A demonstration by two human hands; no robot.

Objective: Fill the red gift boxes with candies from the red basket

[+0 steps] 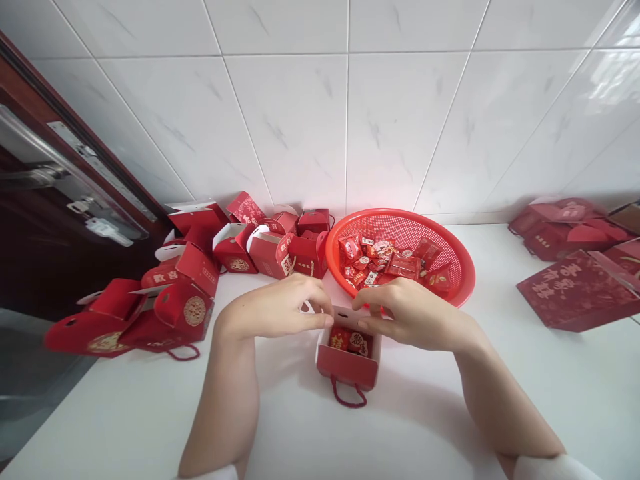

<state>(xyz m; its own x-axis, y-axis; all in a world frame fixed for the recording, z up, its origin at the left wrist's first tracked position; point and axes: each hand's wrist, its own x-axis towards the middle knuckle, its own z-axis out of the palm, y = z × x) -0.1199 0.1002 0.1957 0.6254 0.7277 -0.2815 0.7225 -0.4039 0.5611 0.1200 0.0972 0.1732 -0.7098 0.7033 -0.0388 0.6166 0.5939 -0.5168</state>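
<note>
An open red box (347, 367) stands on the white table in front of me, with red wrapped packets (350, 341) inside and a dark red cord handle (350, 402) hanging from its near side. My left hand (285, 307) is at the box's upper left edge, thumb and fingers bent around a white-edged flap. At the upper right edge, my right hand (407, 313) has its thumb and fingertips on the back flap. Just behind the box sits a red perforated basket (457, 250) holding many small red packets (403, 265).
Several red boxes (237, 250) stand at the back left, and more (185, 310) lie at the left table edge. Dark red boxes (575, 290) are at the right. Behind the table (150, 413) rises a tiled wall (290, 120); a door with keys (107, 229) is at left.
</note>
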